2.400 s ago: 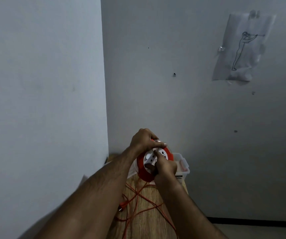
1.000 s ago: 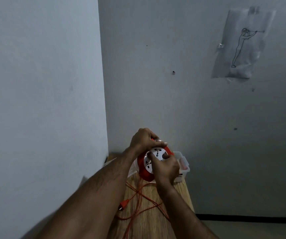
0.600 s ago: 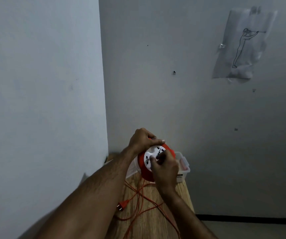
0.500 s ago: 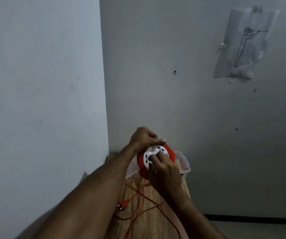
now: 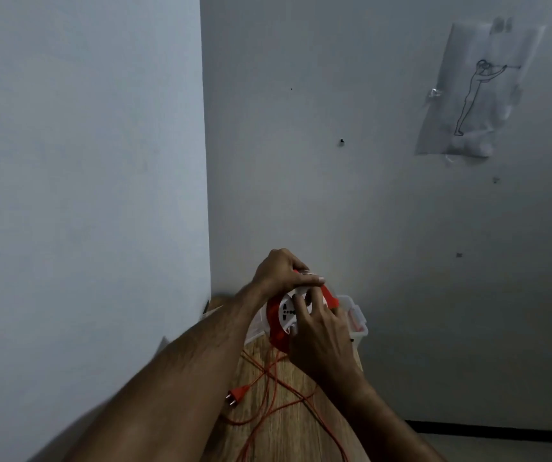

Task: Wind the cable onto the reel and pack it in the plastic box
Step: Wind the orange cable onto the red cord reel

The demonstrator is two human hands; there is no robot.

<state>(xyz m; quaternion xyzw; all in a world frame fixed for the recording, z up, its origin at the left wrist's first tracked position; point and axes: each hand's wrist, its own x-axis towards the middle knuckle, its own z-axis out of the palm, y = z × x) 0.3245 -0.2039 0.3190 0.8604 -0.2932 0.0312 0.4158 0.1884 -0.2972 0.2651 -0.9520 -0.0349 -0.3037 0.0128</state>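
I hold an orange cable reel (image 5: 275, 331) with a white socket face upright above the wooden table (image 5: 288, 428). My left hand (image 5: 279, 270) grips its top rim. My right hand (image 5: 321, 341) covers the white face, fingers on the centre. Loose orange cable (image 5: 268, 388) trails from the reel over the table in loops, ending in an orange plug (image 5: 236, 395). A clear plastic box (image 5: 356, 320) stands just behind the reel, mostly hidden by my hands.
The table sits in a room corner, with a wall close on the left (image 5: 84, 195) and another behind (image 5: 367, 195). A paper drawing (image 5: 474, 88) is taped high on the back wall. Floor shows at the lower right (image 5: 501, 448).
My right hand has circled over the reel's white face, moving from its lower side to its right side. The loose cable loops on the table have shifted slightly. My left hand stays on the rim.
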